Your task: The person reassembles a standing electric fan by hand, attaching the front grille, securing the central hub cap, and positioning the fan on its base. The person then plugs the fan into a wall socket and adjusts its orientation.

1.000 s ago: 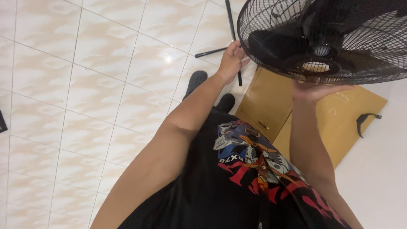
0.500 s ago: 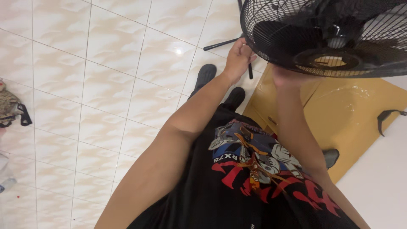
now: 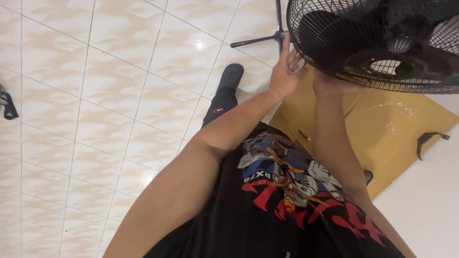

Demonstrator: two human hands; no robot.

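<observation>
Here the left hand (image 3: 285, 71) is raised with its fingers spread apart and pointing up, its fingertips touching the rim of the black fan cage (image 3: 377, 45), which fills the upper right of the view. The right hand (image 3: 330, 85) sits just beside the left one, pressed up under the lower edge of the cage; most of it is hidden by the wire grille, so whether its fingers are curled or flat cannot be told. Inside the cage the dark blades and a round hub with a pale centre show through the wires.

Just beyond the left hand, thin black stand legs (image 3: 260, 38) cross on the floor (image 3: 105, 95), which is laid with glossy cream tiles in a wavy pattern, a lamp glare shining on one tile. Below both hands lies a brown flattened cardboard box (image 3: 382, 138), slightly wet-looking in one patch, with a black strap (image 3: 428, 139) on it, off to the right of the right hand. Under the left forearm a foot in a dark sock (image 3: 228, 79) stands on the tiles. Well apart, at the far left edge, a small dark object (image 3: 5, 102) rests on the floor.
</observation>
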